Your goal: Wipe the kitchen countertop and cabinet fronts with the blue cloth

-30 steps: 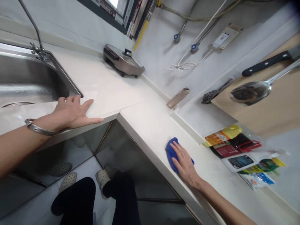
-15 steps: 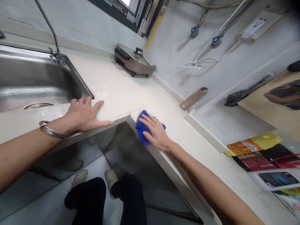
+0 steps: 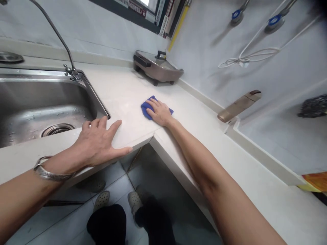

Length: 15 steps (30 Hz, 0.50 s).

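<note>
A blue cloth [image 3: 147,106] lies bunched on the white countertop [image 3: 120,92], near the inner corner. My right hand [image 3: 160,113] presses down over the cloth and holds it against the surface, with cloth showing past the fingertips and on the far side of the palm. On the counter's front edge beside the sink [image 3: 99,98] rests my left hand [image 3: 98,141], fingers spread and holding nothing. Its fingertips are close to the sink rim, and its thumb stretches along the counter edge. A silver bracelet [image 3: 51,173] circles the left wrist.
An electric pan [image 3: 158,68] with a glass lid stands at the back corner. Near the right wall is a beige bottle [image 3: 238,106]. A faucet [image 3: 74,73] rises behind the sink. White cable [image 3: 251,56] hangs on the wall; an orange-yellow packet [image 3: 315,182] is at far right.
My right hand has slid the blue cloth left along the counter, past the corner toward the pan. My left hand stays spread by the sink. The view has shifted, leaving most packages out of frame.
</note>
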Tool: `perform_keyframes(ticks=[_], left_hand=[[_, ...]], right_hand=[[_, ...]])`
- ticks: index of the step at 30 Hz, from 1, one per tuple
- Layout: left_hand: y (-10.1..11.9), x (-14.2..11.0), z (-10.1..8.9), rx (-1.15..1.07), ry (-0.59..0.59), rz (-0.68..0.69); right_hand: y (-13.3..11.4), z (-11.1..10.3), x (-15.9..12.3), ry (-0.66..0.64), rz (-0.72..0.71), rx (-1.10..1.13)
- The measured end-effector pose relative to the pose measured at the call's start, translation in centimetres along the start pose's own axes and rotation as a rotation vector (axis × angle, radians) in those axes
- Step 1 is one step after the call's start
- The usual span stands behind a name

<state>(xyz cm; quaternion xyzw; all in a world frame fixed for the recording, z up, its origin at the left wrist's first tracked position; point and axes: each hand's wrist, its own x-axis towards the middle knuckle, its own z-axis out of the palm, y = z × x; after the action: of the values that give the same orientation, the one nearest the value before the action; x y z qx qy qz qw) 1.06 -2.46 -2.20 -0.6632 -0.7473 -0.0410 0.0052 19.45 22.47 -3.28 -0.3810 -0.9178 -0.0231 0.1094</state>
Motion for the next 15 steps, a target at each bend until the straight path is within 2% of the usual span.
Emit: perform_keyframes(ticks=[4, 7, 11, 15], left_hand=[[-0.1, 0.1, 0.0, 0.002, -0.005, -0.004], [0.0, 0.2, -0.1, 0.019, -0.007, -0.010], [0.0, 0.2, -0.2, 0.081, -0.019, -0.008], [-0.1, 0.2, -0.2, 0.117, 0.001, 0.018]], right_hand=[[4.1, 0.3, 0.9, 0.013, 0.075, -0.014], [7.9, 0.0, 0.1, 0.011, 0.186, -0.039], [13.6, -1.1, -2.9, -0.025, 0.388, -0.095], [19.2, -2.3, -7.4, -0.045, 0.597, -0.131]])
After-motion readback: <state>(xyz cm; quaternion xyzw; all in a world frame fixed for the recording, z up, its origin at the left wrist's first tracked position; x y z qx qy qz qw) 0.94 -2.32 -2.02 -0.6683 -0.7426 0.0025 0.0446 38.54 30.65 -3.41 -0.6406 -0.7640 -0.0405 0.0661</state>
